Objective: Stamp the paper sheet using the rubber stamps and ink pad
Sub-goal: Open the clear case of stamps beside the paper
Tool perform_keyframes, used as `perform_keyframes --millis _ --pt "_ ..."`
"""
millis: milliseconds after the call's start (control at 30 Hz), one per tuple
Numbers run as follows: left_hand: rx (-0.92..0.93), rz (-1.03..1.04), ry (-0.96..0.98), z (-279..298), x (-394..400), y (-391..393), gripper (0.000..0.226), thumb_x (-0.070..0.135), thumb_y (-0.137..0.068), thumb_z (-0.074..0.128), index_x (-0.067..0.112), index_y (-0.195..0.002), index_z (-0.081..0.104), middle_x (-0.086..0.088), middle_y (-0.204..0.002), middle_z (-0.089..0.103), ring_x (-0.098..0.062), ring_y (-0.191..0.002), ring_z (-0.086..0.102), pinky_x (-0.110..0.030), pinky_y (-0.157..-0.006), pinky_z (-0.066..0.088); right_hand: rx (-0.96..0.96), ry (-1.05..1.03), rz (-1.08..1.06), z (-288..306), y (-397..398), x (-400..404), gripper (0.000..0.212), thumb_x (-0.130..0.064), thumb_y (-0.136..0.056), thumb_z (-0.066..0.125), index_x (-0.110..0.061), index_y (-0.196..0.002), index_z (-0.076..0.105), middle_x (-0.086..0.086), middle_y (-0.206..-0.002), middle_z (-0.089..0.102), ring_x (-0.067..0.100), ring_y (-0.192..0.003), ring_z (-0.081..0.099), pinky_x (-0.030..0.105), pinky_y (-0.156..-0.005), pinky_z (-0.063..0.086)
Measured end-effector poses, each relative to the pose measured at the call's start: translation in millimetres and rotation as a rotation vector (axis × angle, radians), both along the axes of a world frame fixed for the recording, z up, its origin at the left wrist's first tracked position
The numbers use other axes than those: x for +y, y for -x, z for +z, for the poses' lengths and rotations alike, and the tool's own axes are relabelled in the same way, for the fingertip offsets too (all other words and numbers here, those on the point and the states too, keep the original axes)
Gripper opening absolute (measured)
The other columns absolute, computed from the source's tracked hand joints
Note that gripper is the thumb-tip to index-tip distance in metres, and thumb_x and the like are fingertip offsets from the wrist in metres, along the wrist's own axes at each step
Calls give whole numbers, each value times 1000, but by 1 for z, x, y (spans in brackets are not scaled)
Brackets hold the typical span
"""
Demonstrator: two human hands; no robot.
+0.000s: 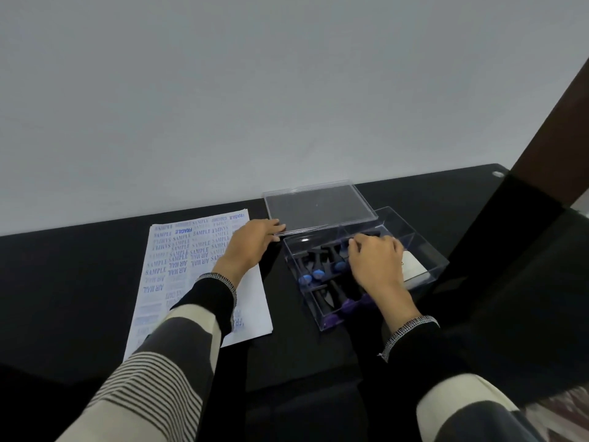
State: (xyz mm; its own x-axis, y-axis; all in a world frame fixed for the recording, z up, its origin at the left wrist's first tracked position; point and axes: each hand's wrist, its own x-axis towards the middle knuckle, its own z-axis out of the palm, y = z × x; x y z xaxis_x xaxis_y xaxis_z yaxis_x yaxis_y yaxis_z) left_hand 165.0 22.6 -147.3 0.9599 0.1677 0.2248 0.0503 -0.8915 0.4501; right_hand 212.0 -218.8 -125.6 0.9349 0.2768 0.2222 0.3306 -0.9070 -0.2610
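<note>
— Where the paper sheet (pixel 204 275) lay on the desk (pixel 79 282), which way did it run?
— Lengthwise away from the person. The left hand (pixel 251 240) rested on it, fingers straight, touching the lid (pixel 318 207).
— The right hand (pixel 376 263)?
— Inside the box (pixel 427 250) among the rubber stamps (pixel 318 272); its grip was hidden.

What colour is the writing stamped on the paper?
Blue, seen in the head view, on the paper sheet.

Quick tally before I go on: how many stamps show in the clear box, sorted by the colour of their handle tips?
Blue-tipped stamps: 3
Purple-tipped stamps: 3
Total: 6 in view. The right hand covers part of the clear box, so more may be hidden under it.
</note>
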Motion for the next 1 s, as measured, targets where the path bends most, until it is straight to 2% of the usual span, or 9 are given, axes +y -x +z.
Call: perform_keyframes --millis 100,167,367,500,600,700,800,900,1000 --pt "61 7 -134 -3 3 -1 39 14 -103 41 25 -140 51 7 -148 45 -16 -139 35 -24 -102 33 34 -15 -13 2 -4 8 34 -30 -99 35 -17 -103 66 8 -104 69 30 -113 49 41 -108 22" --pt "85 -8 -128 -5 6 0 41 10 -103 41 25 -139 51 8 -147 44 -15 -136 39 -19 -100 32 53 -31 -31 4 -5 16 35 -30 -100 34 -16 -105 66 9 -106 69 30 -115 47 42 -109 20" --pt "172 16 -87 -4 18 -3 56 -2 -98 38 27 -145 43 -16 -148 40 -30 -142 28 -41 -112 28 65 -59 -87 8 -4 29 37 -30 -101 33 -15 -105 67 11 -106 68 29 -117 46 41 -111 20" --pt "187 -49 79 -4 16 -1 79 -15 -89 33 30 -153 20 4 -151 40 -25 -149 12 -41 -117 18 64 -70 -106 7 -3 32 37 -30 -101 32 -14 -106 66 10 -107 67 28 -119 46 41 -112 19" --pt "197 -77 179 -5 19 0 85 -20 -85 30 26 -154 10 4 -153 35 -25 -149 2 -43 -120 9 78 -110 -103 7 1 37 36 -29 -101 34 -14 -107 66 10 -109 67 28 -120 44 40 -114 16" --pt "67 7 417 -1 12 0 76 -22 -86 26 17 -151 27 -3 -152 38 -22 -148 15 -26 -119 14 103 -142 -103 7 7 45 36 -29 -101 35 -12 -109 65 11 -113 65 29 -123 42 40 -116 12" --pt "-182 194 624 12 -2 3 54 -15 -90 29 10 -130 56 -6 -136 56 -13 -126 49 1 -91 32 166 -182 -74 8 6 49 38 -31 -102 33 -9 -113 62 16 -121 59 32 -125 39 42 -114 11" --pt "-247 207 728 19 -21 6 29 6 -100 41 11 -120 62 -1 -124 63 -9 -111 57 -5 -86 41 104 -332 -101 17 5 41 29 -24 -100 37 -6 -115 55 17 -122 54 31 -117 39 39 -102 27" --pt "-165 165 709 11 -42 7 27 15 -101 47 14 -125 59 2 -125 57 -8 -113 52 -11 -90 37 42 -321 -198 30 9 23 29 -11 -92 48 0 -119 50 20 -127 48 33 -116 40 41 -95 35"
